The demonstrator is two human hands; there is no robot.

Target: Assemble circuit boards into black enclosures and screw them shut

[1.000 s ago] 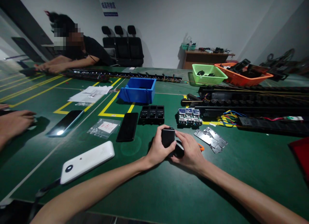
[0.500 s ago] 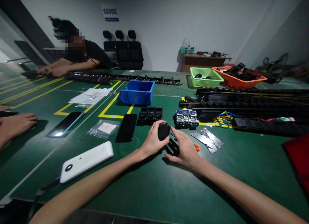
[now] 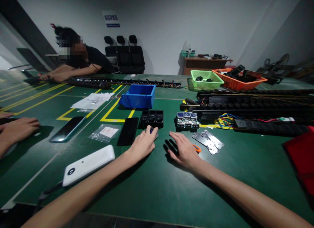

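Observation:
My left hand (image 3: 143, 143) is closed round a small black casing (image 3: 152, 131), mostly hidden by the fingers, low over the table. Just beyond it a row of black housings (image 3: 151, 118) stands on the green surface, close to the fingertips. My right hand (image 3: 183, 150) is open and empty, fingers stretched out, its side near the tabletop. Right of that hand lies an orange-handled thing (image 3: 197, 149), partly covered. Circuit boards with blue-screened displays (image 3: 187, 121) sit ahead of the right hand. Several thin metal plates (image 3: 208, 141) overlap beside them.
A black phone (image 3: 127, 131), a plastic bag (image 3: 105, 132) and a white device (image 3: 88, 164) lie leftward. Behind stands a blue bin (image 3: 138, 96). Long black rails (image 3: 245, 105) with wires run along the right. A co-worker's hand (image 3: 19, 131) rests far left; another person sits across.
My left hand has moved left and turned palm down with the black casing, toward the black housings. My right hand has parted from the casing and stays nearly in place, fingers extended.

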